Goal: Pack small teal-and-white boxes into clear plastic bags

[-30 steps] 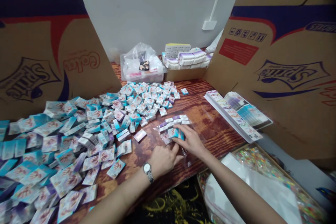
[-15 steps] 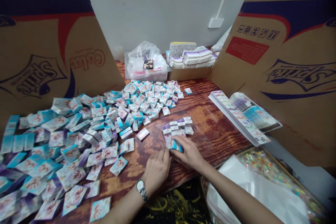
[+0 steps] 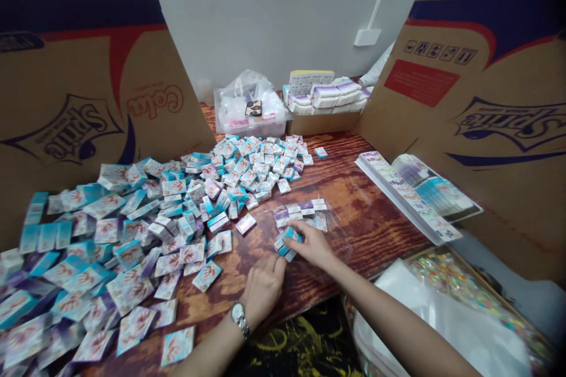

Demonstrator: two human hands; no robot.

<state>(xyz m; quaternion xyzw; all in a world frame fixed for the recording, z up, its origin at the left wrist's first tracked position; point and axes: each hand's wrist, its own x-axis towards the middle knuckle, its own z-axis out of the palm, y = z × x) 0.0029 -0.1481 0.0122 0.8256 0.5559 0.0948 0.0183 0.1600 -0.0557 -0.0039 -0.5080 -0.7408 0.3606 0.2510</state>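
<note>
At the frame's lower centre, a right hand (image 3: 313, 245) grips small blue-and-white rectangular cardboard boxes (image 3: 287, 238); the left hand (image 3: 264, 284) curls alongside, its hold unclear.

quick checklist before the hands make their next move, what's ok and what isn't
1. Right hand on the blue-and-white boxes: ok, fingers and thumb are on them.
2. Left hand close by: ok, just on the near side of those boxes.
3. Left hand's hold on anything: cannot tell, its fingertips are hard to make out.
4. Purple-and-white boxes grouped: ok, side by side beyond the right hand.
5. Clear plastic smooth: not ok, it looks creased.
6. Pile of boxes in order: not ok, jumbled.
</note>
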